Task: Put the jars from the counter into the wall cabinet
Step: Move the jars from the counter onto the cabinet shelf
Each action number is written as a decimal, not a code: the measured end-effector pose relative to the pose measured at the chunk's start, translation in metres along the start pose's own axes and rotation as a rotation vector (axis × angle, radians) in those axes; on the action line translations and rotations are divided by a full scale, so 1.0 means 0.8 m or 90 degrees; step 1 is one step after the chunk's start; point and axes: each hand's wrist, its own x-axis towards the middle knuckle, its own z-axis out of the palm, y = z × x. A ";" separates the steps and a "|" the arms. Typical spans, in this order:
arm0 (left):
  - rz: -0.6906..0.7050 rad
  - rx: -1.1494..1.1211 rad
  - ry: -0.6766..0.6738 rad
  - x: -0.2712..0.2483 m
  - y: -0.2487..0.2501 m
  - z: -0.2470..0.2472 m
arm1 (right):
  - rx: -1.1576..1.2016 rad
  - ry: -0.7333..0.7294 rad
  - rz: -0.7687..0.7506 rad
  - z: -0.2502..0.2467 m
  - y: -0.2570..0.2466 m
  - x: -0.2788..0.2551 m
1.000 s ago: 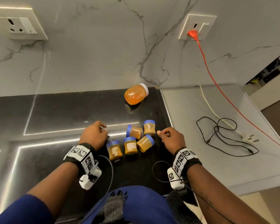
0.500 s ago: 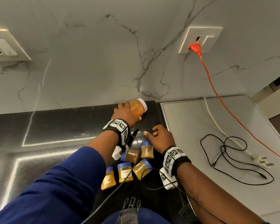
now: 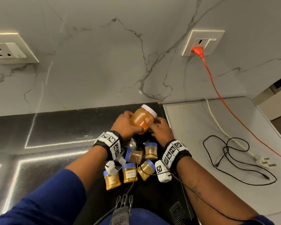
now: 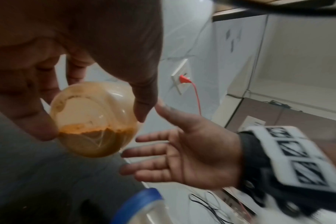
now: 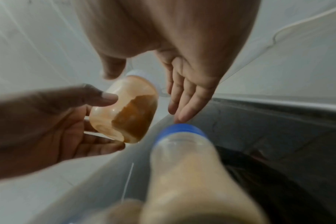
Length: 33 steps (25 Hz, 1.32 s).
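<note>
A large orange jar [image 3: 140, 119] with a white lid is tilted just above the black counter [image 3: 55, 127], close to the marble wall. My left hand [image 3: 126, 123] grips its lower body, and the left wrist view shows the jar's base [image 4: 92, 119] between thumb and fingers. My right hand [image 3: 161, 129] is open at the jar's right side with its fingers straight [image 4: 182, 154]. I cannot tell whether it touches the jar. Several small blue-lidded jars [image 3: 129, 172] stand or lie below my wrists, one of them close in the right wrist view [image 5: 182, 151]. The wall cabinet is out of view.
A grey surface [image 3: 201, 127] adjoins the counter on the right, carrying a coiled black cable [image 3: 234, 159] and a white plug [image 3: 263, 161]. A red cable [image 3: 217, 88] runs down from a wall socket [image 3: 201, 43]. Another socket [image 3: 10, 51] is on the wall at left.
My left hand left the small jars, reached back to the large orange jar, gripped it and raised it off the counter. My right hand moved up beside it.
</note>
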 end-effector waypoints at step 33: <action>0.455 0.421 0.821 -0.288 0.189 -0.367 | -0.100 0.207 -0.662 -0.102 -0.568 -0.401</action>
